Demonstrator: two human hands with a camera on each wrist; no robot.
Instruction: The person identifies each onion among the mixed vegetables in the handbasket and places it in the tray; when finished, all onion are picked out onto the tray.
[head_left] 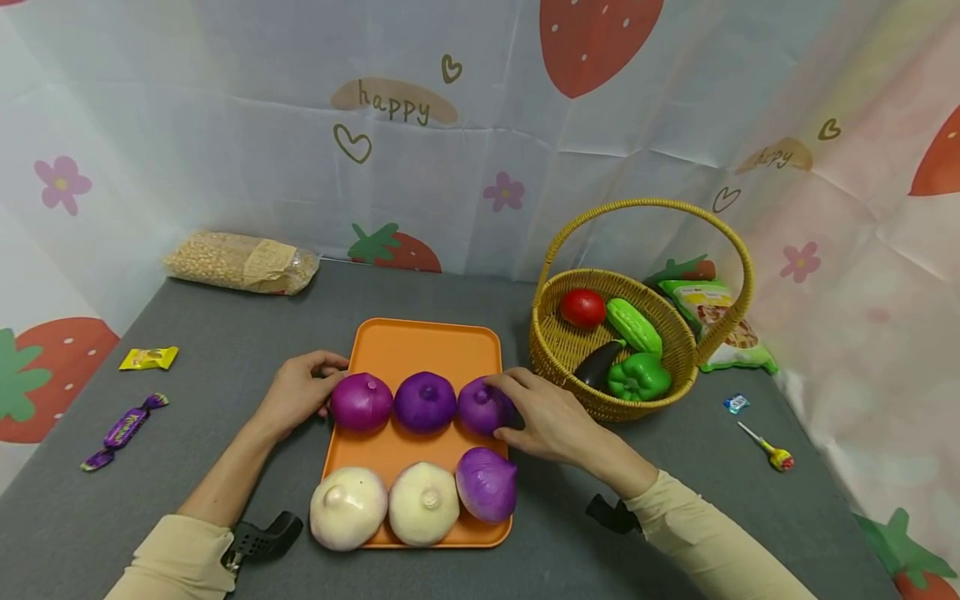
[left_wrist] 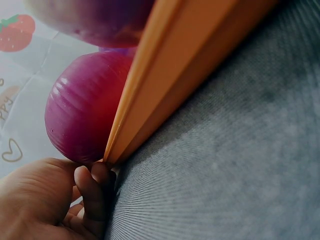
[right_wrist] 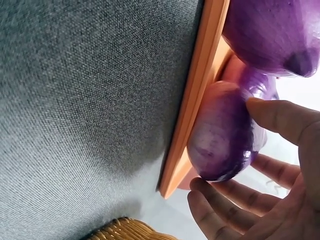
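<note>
An orange tray [head_left: 405, 346] bears two rows of round onions. My left hand [head_left: 298, 393] is at its left side, curled fingers at the rim beside a magenta onion [head_left: 362, 403]; the left wrist view shows the fingertips [left_wrist: 89, 186] against the tray's edge. A dark purple onion [head_left: 425, 403] sits in the middle of that row. With thumb and fingers around it, my right hand [head_left: 551, 417] holds the right-hand purple onion [right_wrist: 220, 132], which sits by the tray's right rim. The front row has two pale onions [head_left: 348, 508] and a purple onion [head_left: 486, 485].
A woven basket [head_left: 551, 358] with a tall handle stands right of the tray, holding a tomato, cucumber, eggplant and green pepper. Behind it lies a green packet [head_left: 738, 333]. A bag of beans [head_left: 240, 262] lies back left. Candies [head_left: 127, 427] and a lollipop [head_left: 776, 454] lie at the sides.
</note>
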